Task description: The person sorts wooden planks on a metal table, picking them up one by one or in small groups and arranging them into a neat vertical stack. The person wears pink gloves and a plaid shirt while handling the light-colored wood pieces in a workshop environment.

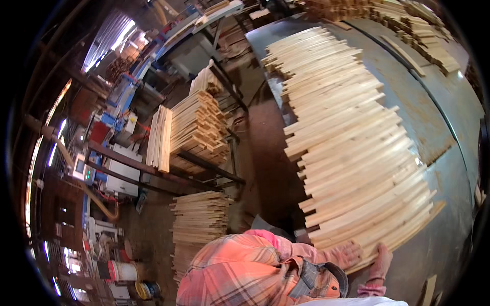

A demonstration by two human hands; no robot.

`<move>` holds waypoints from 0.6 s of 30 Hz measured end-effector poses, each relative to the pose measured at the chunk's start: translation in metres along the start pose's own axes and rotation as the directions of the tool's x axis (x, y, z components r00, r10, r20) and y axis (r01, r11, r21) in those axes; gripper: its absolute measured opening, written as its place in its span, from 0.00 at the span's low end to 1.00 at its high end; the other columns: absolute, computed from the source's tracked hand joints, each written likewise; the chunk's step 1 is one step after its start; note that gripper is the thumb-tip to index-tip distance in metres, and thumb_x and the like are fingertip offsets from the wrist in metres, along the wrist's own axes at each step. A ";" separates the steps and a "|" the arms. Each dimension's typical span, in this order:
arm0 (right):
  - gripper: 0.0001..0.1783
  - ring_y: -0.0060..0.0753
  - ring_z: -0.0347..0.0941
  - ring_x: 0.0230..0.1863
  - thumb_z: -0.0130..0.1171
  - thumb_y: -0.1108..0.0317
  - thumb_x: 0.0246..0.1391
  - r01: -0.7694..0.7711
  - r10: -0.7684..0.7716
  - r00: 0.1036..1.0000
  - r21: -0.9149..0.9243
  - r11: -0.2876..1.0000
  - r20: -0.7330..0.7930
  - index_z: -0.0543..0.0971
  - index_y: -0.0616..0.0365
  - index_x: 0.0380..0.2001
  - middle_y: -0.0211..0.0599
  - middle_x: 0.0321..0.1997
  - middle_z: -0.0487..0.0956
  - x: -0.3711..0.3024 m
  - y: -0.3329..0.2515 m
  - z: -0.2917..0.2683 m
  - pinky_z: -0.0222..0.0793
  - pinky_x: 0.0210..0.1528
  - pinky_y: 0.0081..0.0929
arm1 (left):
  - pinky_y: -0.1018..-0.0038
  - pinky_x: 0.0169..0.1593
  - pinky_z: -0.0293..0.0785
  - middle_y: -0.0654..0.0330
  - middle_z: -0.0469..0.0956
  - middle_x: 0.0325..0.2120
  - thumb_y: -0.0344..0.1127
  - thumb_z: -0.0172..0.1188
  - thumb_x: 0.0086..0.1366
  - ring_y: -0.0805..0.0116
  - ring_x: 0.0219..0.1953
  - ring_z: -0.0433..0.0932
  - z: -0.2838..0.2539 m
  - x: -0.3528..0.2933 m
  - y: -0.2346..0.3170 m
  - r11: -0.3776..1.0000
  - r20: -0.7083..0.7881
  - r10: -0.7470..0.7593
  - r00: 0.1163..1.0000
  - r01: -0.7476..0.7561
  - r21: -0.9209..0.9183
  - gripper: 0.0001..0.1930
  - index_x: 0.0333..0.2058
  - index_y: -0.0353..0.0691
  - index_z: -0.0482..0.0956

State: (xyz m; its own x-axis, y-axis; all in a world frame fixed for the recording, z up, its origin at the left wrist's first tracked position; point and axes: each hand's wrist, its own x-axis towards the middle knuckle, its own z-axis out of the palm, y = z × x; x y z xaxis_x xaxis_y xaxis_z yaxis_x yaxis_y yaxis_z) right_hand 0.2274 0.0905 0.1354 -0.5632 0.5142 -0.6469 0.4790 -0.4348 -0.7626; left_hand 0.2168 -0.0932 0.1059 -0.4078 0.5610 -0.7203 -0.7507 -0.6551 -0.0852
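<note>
Many pale wooden slats [352, 137] lie side by side in a long row on a metal-topped table, their ends uneven. At the near end of the row, my left hand [347, 254], in a pinkish glove, rests with its fingers stretched over the nearest slats. Just to its right, my right hand [378, 263], gloved alike, is closed at the near edge of the row, on the outermost slat [416, 224]. Part of its fingers is hidden. An orange plaid sleeve [232, 268] covers my left arm.
The metal table [408, 109] extends to the right, with more stacked slats [418, 33] at its far end. Left of it stands a dark metal rack [212, 166] carrying piled slats [196, 127]. Another slat stack [199, 217] stands nearer. Machinery [120, 171] and a white bucket [122, 271] are farther left.
</note>
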 end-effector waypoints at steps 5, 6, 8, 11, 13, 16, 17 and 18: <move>0.16 0.31 0.77 0.35 0.61 0.65 0.58 0.118 -0.124 0.987 -0.065 0.991 -0.103 0.80 0.71 0.40 0.36 0.36 0.79 0.031 -0.003 -0.001 0.75 0.38 0.31 | 0.46 0.78 0.46 0.52 0.58 0.74 0.49 0.41 0.76 0.47 0.76 0.54 0.031 0.009 0.000 0.913 -0.060 -0.155 0.986 0.119 -0.391 0.27 0.69 0.45 0.60; 0.16 0.31 0.77 0.35 0.61 0.65 0.58 0.132 -0.136 0.986 -0.046 0.990 -0.096 0.80 0.71 0.40 0.37 0.36 0.79 0.039 -0.007 0.006 0.75 0.38 0.31 | 0.48 0.77 0.48 0.53 0.58 0.74 0.47 0.42 0.77 0.48 0.76 0.55 0.027 0.026 0.005 0.914 -0.007 -0.166 0.986 0.151 -0.376 0.26 0.69 0.46 0.61; 0.16 0.31 0.77 0.35 0.60 0.65 0.59 0.119 -0.119 0.993 -0.061 0.991 0.003 0.79 0.71 0.41 0.37 0.37 0.79 0.046 -0.001 -0.005 0.75 0.40 0.31 | 0.51 0.76 0.51 0.55 0.59 0.74 0.43 0.46 0.74 0.50 0.75 0.56 0.008 0.042 -0.001 0.998 0.122 -0.032 0.992 0.038 -0.046 0.25 0.67 0.46 0.64; 0.14 0.29 0.75 0.35 0.62 0.64 0.58 0.119 -0.119 0.991 -0.007 0.993 -0.066 0.80 0.67 0.38 0.34 0.35 0.79 0.043 -0.002 -0.019 0.73 0.38 0.30 | 0.52 0.74 0.56 0.55 0.67 0.67 0.38 0.57 0.60 0.49 0.73 0.60 0.000 0.043 0.009 -0.240 0.705 0.011 0.709 -0.683 0.690 0.25 0.57 0.44 0.73; 0.14 0.28 0.73 0.33 0.62 0.62 0.58 0.155 -0.155 0.987 -0.007 0.988 0.033 0.80 0.64 0.35 0.31 0.33 0.78 0.074 0.001 -0.012 0.71 0.35 0.30 | 0.52 0.73 0.57 0.51 0.70 0.64 0.37 0.62 0.51 0.47 0.70 0.63 0.026 0.022 0.042 -0.781 0.734 -0.284 0.616 -0.593 0.195 0.29 0.55 0.40 0.76; 0.15 0.26 0.70 0.30 0.62 0.58 0.58 0.142 -0.128 0.988 -0.192 0.971 0.084 0.80 0.60 0.28 0.27 0.30 0.76 0.068 -0.025 0.028 0.67 0.32 0.30 | 0.52 0.71 0.58 0.43 0.71 0.61 0.37 0.63 0.43 0.43 0.67 0.65 0.057 -0.003 0.089 -0.809 0.680 -0.287 0.675 -0.551 0.205 0.37 0.57 0.33 0.75; 0.17 0.27 0.69 0.30 0.62 0.55 0.57 0.120 -0.112 0.989 -0.090 0.989 0.094 0.81 0.60 0.28 0.28 0.29 0.76 0.084 -0.013 0.028 0.66 0.33 0.31 | 0.52 0.72 0.58 0.44 0.72 0.61 0.38 0.64 0.42 0.43 0.68 0.65 0.055 0.000 0.092 -0.845 0.676 -0.271 0.686 -0.506 0.174 0.38 0.57 0.32 0.76; 0.17 0.28 0.70 0.31 0.63 0.55 0.57 0.229 -0.219 0.969 -0.071 0.971 0.117 0.81 0.60 0.30 0.29 0.29 0.76 0.114 -0.004 0.020 0.67 0.34 0.30 | 0.52 0.72 0.57 0.44 0.71 0.62 0.39 0.65 0.43 0.44 0.68 0.64 0.055 0.008 0.094 -0.847 0.689 -0.274 0.671 -0.507 0.158 0.38 0.57 0.33 0.76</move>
State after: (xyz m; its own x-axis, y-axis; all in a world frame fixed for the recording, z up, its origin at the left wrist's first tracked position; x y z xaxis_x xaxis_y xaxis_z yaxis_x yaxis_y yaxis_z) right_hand 0.1484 0.1359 0.0648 -0.7291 0.5073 -0.4594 0.3843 -0.2520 -0.8882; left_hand 0.1142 -0.1220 0.1299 -0.4264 0.9044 0.0139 0.7611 0.3505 0.5459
